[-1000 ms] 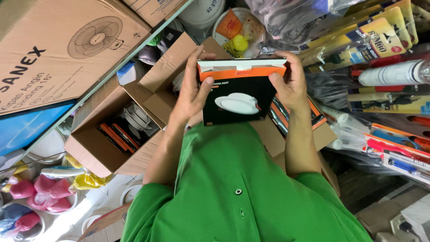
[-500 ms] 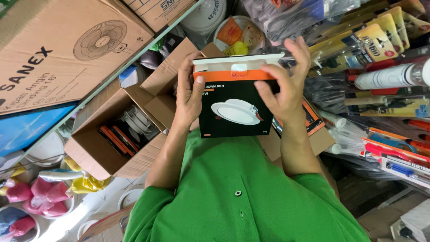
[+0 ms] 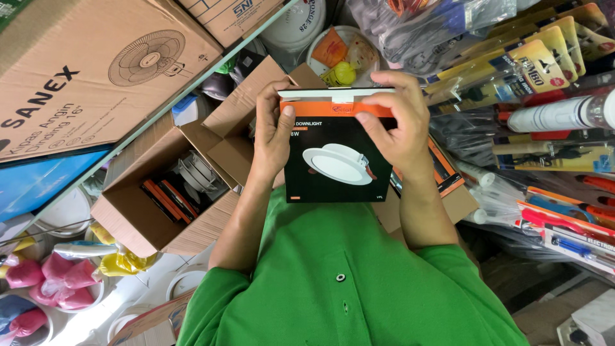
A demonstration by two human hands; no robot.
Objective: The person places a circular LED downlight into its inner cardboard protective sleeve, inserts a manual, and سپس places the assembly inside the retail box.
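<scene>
I hold a black and orange downlight box (image 3: 336, 157) in front of my green shirt, its face showing a round white lamp. My left hand (image 3: 272, 131) grips its left edge, thumb across the orange band. My right hand (image 3: 397, 125) grips the right side, fingers curled over the white top flap, which looks slightly lifted. Both forearms rise from the shirt toward the box.
An open brown carton (image 3: 150, 198) at left holds more orange-and-black boxes. A large fan carton (image 3: 90, 70) lies above it. Packaged tools (image 3: 544, 70) and tubes crowd the right. A bowl of small items (image 3: 339, 54) sits above; pink bags (image 3: 51, 279) at lower left.
The box has come down and closer to my chest, and my right fingers have moved over the top flap. My left hand keeps its grip on the left edge.
</scene>
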